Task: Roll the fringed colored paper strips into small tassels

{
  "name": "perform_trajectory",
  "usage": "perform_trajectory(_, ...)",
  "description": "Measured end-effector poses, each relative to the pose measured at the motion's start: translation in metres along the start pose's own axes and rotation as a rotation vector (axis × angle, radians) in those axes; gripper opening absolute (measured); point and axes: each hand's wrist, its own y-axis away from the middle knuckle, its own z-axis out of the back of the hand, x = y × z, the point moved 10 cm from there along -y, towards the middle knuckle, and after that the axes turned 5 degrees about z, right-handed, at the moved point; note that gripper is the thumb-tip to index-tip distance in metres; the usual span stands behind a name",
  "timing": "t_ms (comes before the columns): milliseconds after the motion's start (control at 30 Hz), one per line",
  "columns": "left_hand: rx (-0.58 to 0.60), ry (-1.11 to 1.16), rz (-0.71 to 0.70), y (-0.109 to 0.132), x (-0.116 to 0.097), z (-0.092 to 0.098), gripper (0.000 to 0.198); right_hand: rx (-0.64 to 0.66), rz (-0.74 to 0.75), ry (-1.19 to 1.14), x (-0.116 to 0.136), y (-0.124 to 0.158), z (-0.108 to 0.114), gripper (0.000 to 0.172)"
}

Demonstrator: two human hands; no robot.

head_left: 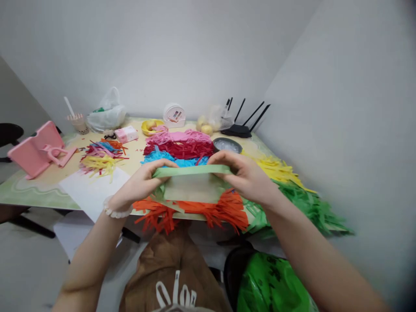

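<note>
A light green paper strip (191, 170) stretches level between my two hands above the table's front edge. My left hand (143, 180), with a white bead bracelet (115, 209) on its wrist, pinches the left end. My right hand (242, 175) grips the right end with thumb and fingers. A blurred pale green layer hangs below the strip. Under and around it lies orange fringed paper (227, 210), its tassels drooping over the edge. Behind my hands are blue fringe (159, 155), dark red fringe (182, 148) and pink fringe (185, 136).
Yellow fringe (279, 169) and green fringe (305, 201) lie at right. A grey bowl (227, 145) and a black router (238, 130) stand behind. At left are loose coloured strips (102, 156), white paper (92, 190), a pink stand (37, 149) and a drink cup (78, 123).
</note>
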Motion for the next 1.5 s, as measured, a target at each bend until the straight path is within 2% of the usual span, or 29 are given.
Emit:
perform_trajectory(67, -0.002, 0.06, -0.034, 0.004, 0.002, 0.001, 0.041, -0.059, 0.078, -0.04, 0.004, 0.007, 0.003, 0.031)
perform_trajectory(133, 0.014, 0.173, -0.033, 0.007, 0.008, -0.002, 0.049, -0.064, 0.162, -0.093, 0.011, 0.012, 0.002, 0.034)
perform_trajectory(300, 0.109, 0.449, 0.068, 0.014, 0.024, -0.017, 0.027, -0.061, 0.266, -0.077, 0.021, 0.022, 0.001, 0.038)
perform_trajectory(367, 0.147, 0.444, 0.047, 0.016, 0.02, -0.018, 0.02, -0.028, 0.304, -0.034, 0.025, 0.025, 0.0, 0.043)
perform_trajectory(467, 0.248, 0.317, -0.029, 0.02, 0.009, -0.018, 0.016, 0.037, 0.349, 0.038, 0.027, 0.027, -0.003, 0.05)
perform_trajectory(600, 0.358, 0.21, -0.128, 0.025, -0.008, -0.021, 0.021, 0.075, 0.397, 0.144, 0.03, 0.029, -0.003, 0.051)
perform_trajectory(667, 0.299, 0.27, -0.07, 0.021, -0.007, -0.018, 0.031, 0.082, 0.429, 0.198, 0.033, 0.03, -0.006, 0.049)
perform_trajectory(733, 0.23, 0.299, 0.062, 0.017, 0.001, -0.02, 0.038, 0.085, 0.453, 0.257, 0.038, 0.032, -0.009, 0.047)
perform_trajectory(833, 0.272, 0.143, 0.177, 0.014, 0.007, -0.033, 0.029, 0.135, 0.466, 0.342, 0.045, 0.037, -0.012, 0.041)
perform_trajectory(933, 0.271, -0.101, 0.137, 0.011, 0.002, -0.033, 0.025, 0.315, 0.389, 0.367, 0.044, 0.039, -0.015, 0.039)
perform_trajectory(1000, 0.23, -0.217, 0.098, 0.009, -0.002, -0.03, 0.023, 0.445, 0.297, 0.323, 0.038, 0.038, -0.018, 0.059)
perform_trajectory(1067, 0.223, -0.293, 0.068, 0.009, -0.007, -0.03, 0.02, 0.461, 0.185, 0.281, 0.029, 0.031, -0.019, 0.077)
perform_trajectory(1100, 0.232, -0.316, 0.056, 0.01, -0.009, -0.032, 0.019, 0.439, 0.126, 0.268, 0.022, 0.027, -0.021, 0.075)
perform_trajectory(1200, 0.256, -0.373, 0.042, 0.012, -0.013, -0.036, 0.019, 0.424, -0.047, 0.262, -0.003, 0.018, -0.037, 0.034)
perform_trajectory(1267, 0.25, -0.402, 0.054, 0.014, -0.013, -0.035, 0.018, 0.44, -0.103, 0.261, -0.014, 0.017, -0.049, 0.018)
perform_trajectory(1367, 0.247, -0.376, 0.084, 0.014, -0.01, -0.032, 0.014, 0.401, -0.122, 0.262, -0.019, 0.015, -0.05, 0.019)
perform_trajectory(1500, 0.256, -0.253, 0.091, 0.012, -0.006, -0.032, 0.025, 0.331, -0.118, 0.175, -0.014, 0.015, -0.04, 0.019)
